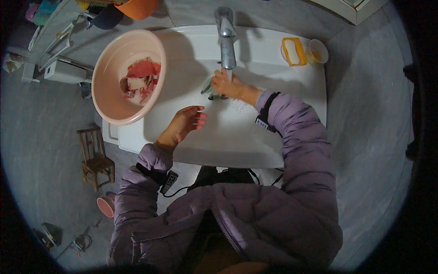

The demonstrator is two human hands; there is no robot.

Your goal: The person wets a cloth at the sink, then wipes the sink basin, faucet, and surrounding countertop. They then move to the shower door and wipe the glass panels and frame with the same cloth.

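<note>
Water runs from the chrome faucet [228, 54] over my right hand [227, 84], which is bent under the spout. Beneath its fingers is a pale green, see-through thing [207, 86] with dark parts, mostly hidden, so its kind and my hold on it are unclear. My left hand [187, 124] hovers over the white washbasin [239, 137], palm turned to the right, fingers a little apart and nothing in them. To the left, a pink plastic tub [106, 92] stands tilted on the washbasin's side. Crumpled red and white pieces [142, 77] of unclear material lie inside it.
A soap bar [292, 51] sits in a yellow dish [301, 60] beside a small white cup [321, 51] on the back right ledge. An orange plastic container [138, 7] hangs or stands at the back left. A small wooden chair [97, 162] is on the floor at left.
</note>
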